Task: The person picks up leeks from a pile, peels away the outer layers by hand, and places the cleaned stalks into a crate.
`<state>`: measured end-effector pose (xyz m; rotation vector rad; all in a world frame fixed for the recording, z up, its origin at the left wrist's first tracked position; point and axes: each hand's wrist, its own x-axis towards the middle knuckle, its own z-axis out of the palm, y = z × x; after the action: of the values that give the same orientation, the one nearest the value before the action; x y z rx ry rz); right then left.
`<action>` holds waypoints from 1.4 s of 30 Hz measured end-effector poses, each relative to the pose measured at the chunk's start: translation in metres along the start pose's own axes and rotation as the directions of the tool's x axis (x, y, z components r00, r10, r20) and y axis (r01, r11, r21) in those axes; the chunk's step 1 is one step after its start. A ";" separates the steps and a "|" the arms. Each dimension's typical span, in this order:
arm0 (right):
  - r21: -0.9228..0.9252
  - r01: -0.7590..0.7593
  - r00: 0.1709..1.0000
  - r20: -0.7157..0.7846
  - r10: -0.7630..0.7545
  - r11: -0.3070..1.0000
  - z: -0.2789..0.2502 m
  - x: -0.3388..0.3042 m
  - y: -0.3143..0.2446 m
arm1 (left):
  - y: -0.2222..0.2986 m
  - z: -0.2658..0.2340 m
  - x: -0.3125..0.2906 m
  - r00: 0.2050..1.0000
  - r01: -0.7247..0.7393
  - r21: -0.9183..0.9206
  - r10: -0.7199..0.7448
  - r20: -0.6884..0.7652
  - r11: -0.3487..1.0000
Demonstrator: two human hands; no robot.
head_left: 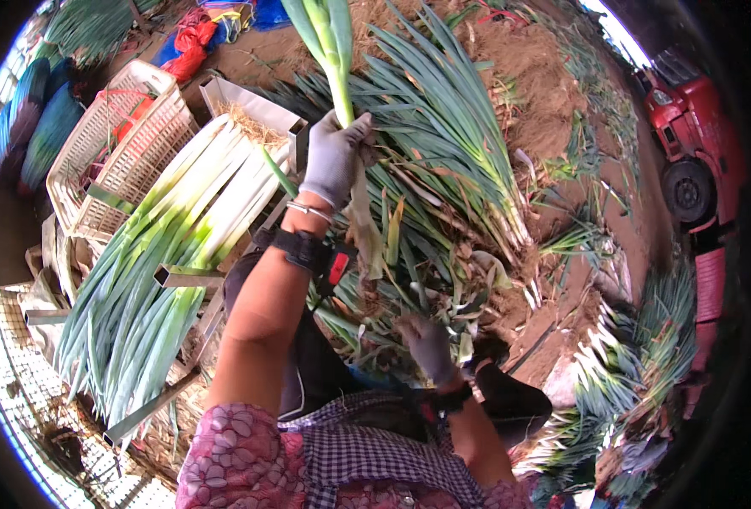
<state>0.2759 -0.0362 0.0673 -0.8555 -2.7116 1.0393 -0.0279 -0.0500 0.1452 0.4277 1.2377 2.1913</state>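
Observation:
My left hand [335,157], in a pale grey glove, is closed around a green onion [335,59], whose leaves point up and away from me. A strip of pale, wilted outer skin [365,225] hangs below that grip. Lower and to the right, my gloved right hand [429,346] is apart from the held stalk, over leafy trimmings [375,327]. Its fingers are curled in, and whatever they may hold is hidden. To the left, a thick row of clean green onions [168,229] rests in a metal frame [252,106], white ends away from me.
A heap of untrimmed green onions [452,127] lies on the soil just right of my left hand. At the left stands a cream plastic crate [125,140]. More bundles [605,365] lie at lower right. A red vehicle [698,144] stands at the far right.

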 end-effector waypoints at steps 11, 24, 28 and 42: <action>0.189 -0.002 0.993 -0.118 0.025 0.982 -0.031 0.060 -0.046 | -0.030 0.024 -0.011 0.992 0.066 -0.066 -0.073 -0.102 0.996; 0.717 -0.015 0.955 -0.195 0.222 0.697 -0.037 0.025 -0.058 | -0.053 0.011 -0.011 0.987 0.068 -0.060 -0.076 -0.144 0.996; 0.988 0.056 0.931 0.001 0.364 -0.144 -0.019 0.045 -0.033 | -0.062 0.026 -0.017 0.984 0.127 -0.218 -0.150 -0.094 0.968; 0.182 -0.054 0.916 -0.381 0.122 0.982 -0.019 -0.041 -0.022 | -0.192 -0.007 -0.030 0.777 0.456 -0.354 -0.559 -0.288 0.816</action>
<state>0.3054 -0.0607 0.0994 -1.0361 -2.2393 0.9728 0.0549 0.0036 -0.0229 -0.4352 1.0576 1.9511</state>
